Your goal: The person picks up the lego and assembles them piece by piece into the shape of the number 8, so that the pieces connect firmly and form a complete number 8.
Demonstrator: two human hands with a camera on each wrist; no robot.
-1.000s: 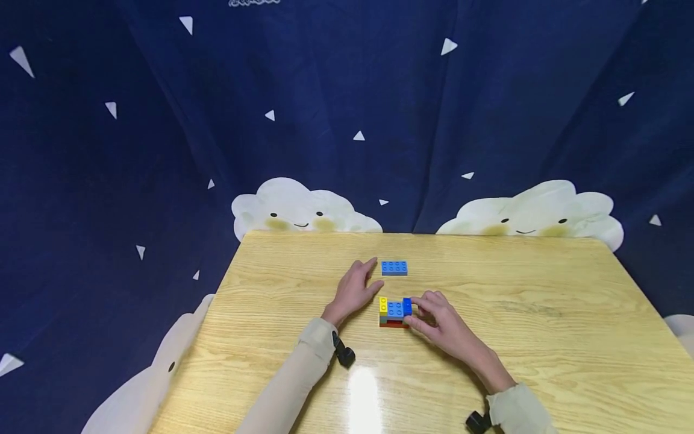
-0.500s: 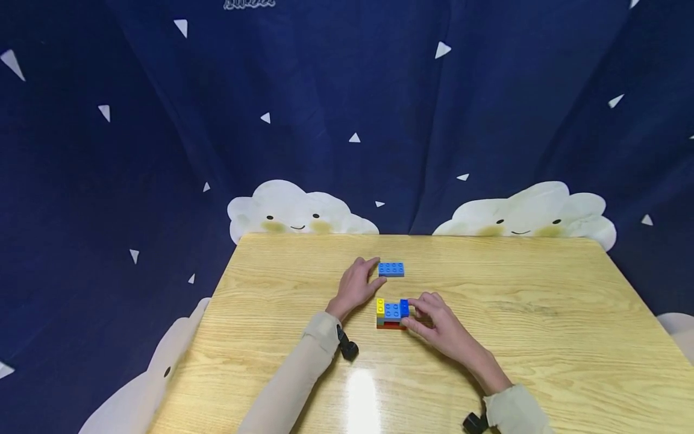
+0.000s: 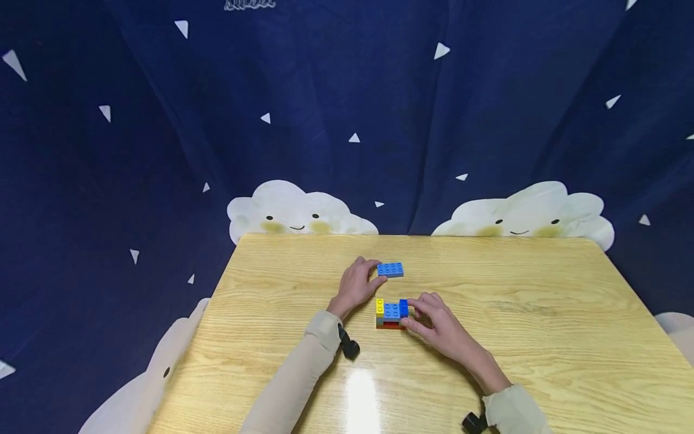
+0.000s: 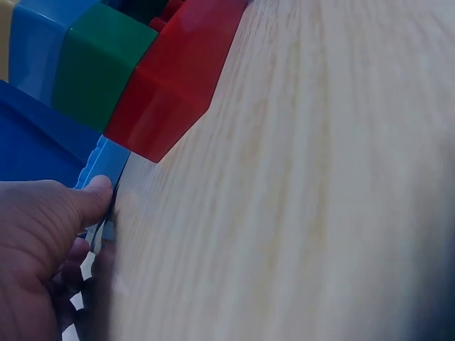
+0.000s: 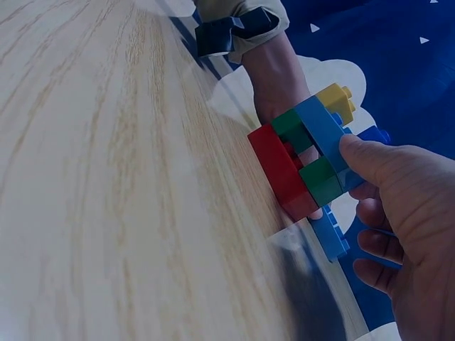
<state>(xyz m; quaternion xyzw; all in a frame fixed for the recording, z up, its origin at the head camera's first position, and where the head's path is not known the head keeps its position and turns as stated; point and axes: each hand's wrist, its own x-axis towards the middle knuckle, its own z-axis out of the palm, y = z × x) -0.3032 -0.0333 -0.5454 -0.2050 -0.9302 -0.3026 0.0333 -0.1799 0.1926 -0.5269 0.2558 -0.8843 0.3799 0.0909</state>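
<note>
My left hand (image 3: 356,283) pinches the left end of a loose eight-stud blue toy brick (image 3: 391,270), thumb at its near side. Closer to me stands a small brick structure: a red brick (image 5: 279,170) at the bottom, two green bricks (image 5: 321,182) spaced apart on it, and a light blue brick (image 3: 391,311) bridging them. A yellow brick (image 3: 379,308) sits on its left end and a dark blue brick (image 3: 403,308) on its right end. My right hand (image 3: 441,328) pinches the dark blue brick between thumb and index finger; its other fingers are curled.
Everything lies on a light wooden table (image 3: 515,289). A dark blue curtain (image 3: 325,90) with white triangles and clouds hangs beyond the far edge. Each wrist wears a black camera (image 3: 349,348) over a beige sleeve.
My left hand has come right to the loose blue brick and taken its left end between thumb and finger; the brick has turned slightly. The right hand keeps its place at the structure.
</note>
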